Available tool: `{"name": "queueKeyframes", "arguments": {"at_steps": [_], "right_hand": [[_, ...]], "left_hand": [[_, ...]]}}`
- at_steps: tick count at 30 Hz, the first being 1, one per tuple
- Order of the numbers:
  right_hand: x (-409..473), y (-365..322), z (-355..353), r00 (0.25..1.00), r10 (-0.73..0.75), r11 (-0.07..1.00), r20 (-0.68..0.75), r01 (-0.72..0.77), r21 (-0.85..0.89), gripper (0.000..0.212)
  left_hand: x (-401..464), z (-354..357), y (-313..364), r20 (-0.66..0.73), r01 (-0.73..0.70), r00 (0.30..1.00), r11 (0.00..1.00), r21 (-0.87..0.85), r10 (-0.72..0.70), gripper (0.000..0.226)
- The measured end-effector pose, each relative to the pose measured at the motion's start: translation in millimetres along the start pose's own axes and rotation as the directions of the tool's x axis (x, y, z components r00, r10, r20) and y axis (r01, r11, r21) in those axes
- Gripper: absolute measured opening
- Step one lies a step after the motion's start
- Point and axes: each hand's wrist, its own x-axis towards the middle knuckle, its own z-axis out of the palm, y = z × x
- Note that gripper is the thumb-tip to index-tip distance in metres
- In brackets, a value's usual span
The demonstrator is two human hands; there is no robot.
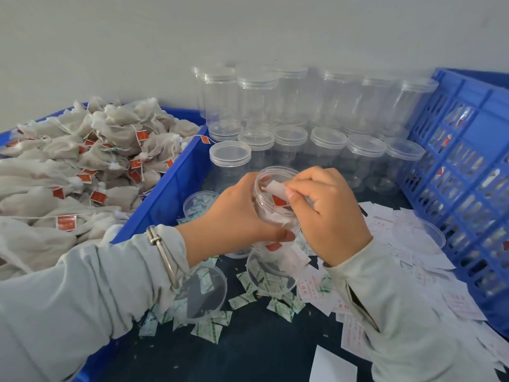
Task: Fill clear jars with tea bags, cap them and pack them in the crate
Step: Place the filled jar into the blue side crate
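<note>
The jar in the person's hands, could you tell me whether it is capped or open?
Open: the jar has no lid, and the right hand pushes a white slip through its mouth.

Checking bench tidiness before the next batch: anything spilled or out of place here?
Yes. Green-printed sachets and white slips lie scattered loose across the dark tabletop, around a loose clear lid.

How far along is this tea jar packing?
Some filled jars already show through the slots of the blue crate. In hand: the left hand grips an open jar while the right hand pushes a bag in. Left: a heaped bin of tea bags and rows of empty capped jars.
</note>
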Motion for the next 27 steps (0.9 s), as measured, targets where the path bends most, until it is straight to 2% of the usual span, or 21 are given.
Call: {"name": "queueKeyframes", "arguments": {"at_steps": [4,10,14,18,22,27], "right_hand": [[-1.6,-7.0,1.5,0.995,-0.001,1.000,0.098,-0.001,0.021,0.054],[12.0,-13.5,-2.7,0.973,-0.001,0.995,0.229,0.023,-0.094,0.049],[32.5,-20.5,-15.3,0.968,-0.068,0.987,0.243,0.101,-0.126,0.037],[52.3,-22.0,-53.9,0.969,-0.079,0.972,0.233,0.126,-0.196,0.031],[67.1,-11.3,-112.1,0.987,-0.054,0.934,0.150,0.103,-0.341,0.029],[75.8,15.0,-190.2,0.996,0.021,0.880,0.081,0.020,-0.474,0.033]], "left_hand": [[3.4,-3.3,0.1,-0.051,0.003,0.999,1.000,-0.022,-0.004,0.090],[10.5,-8.1,3.6,-0.119,0.016,0.993,0.999,-0.044,-0.021,0.080],[16.3,-10.3,15.4,-0.220,0.016,0.975,0.996,-0.093,-0.036,0.066],[29.3,-6.0,49.9,-0.273,-0.027,0.962,0.983,-0.183,-0.024,0.066],[54.9,14.3,104.7,-0.285,-0.159,0.955,0.957,-0.243,0.086,0.087],[84.9,52.2,185.0,-0.274,-0.344,0.921,0.909,-0.235,0.278,0.085]]}}
